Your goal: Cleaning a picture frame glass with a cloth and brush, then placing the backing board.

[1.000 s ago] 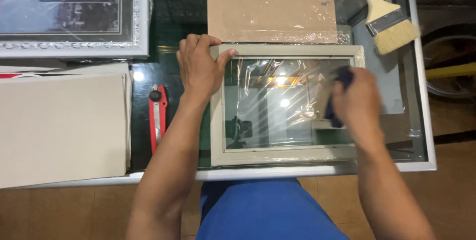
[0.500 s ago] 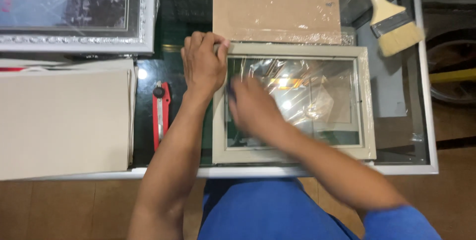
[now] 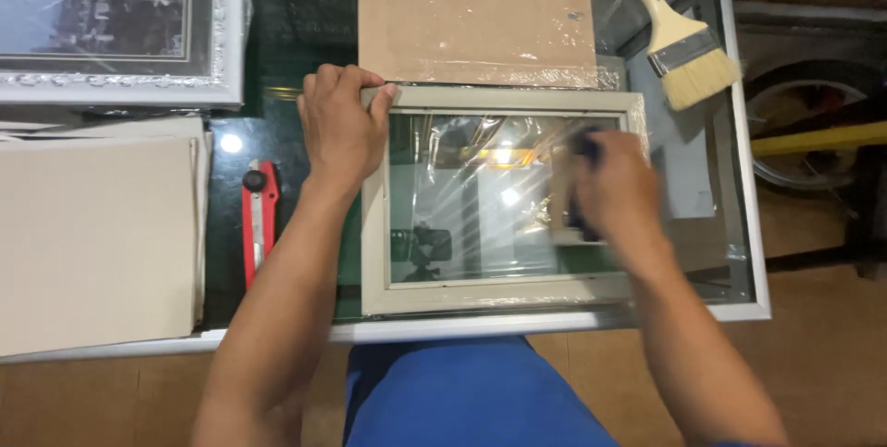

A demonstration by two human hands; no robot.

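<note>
A beige picture frame (image 3: 374, 253) with a glass pane lies flat on a glass-topped table (image 3: 739, 253). My left hand (image 3: 340, 128) presses on the frame's upper left corner and holds it down. My right hand (image 3: 614, 188) is blurred over the right side of the pane, closed around a small dark object (image 3: 580, 144), likely a cloth, that touches the glass. Reflections of lights show in the pane.
A brown backing board (image 3: 476, 13) lies just beyond the frame. A paintbrush with an orange handle (image 3: 679, 41) sits at the upper right. A red utility knife (image 3: 259, 221) lies left of my forearm. Pale boards (image 3: 92, 235) and a silver framed picture (image 3: 111, 22) fill the left.
My right hand swept from the pane's right side to its left and has come back to the right side. My left hand has stayed on the frame's corner.
</note>
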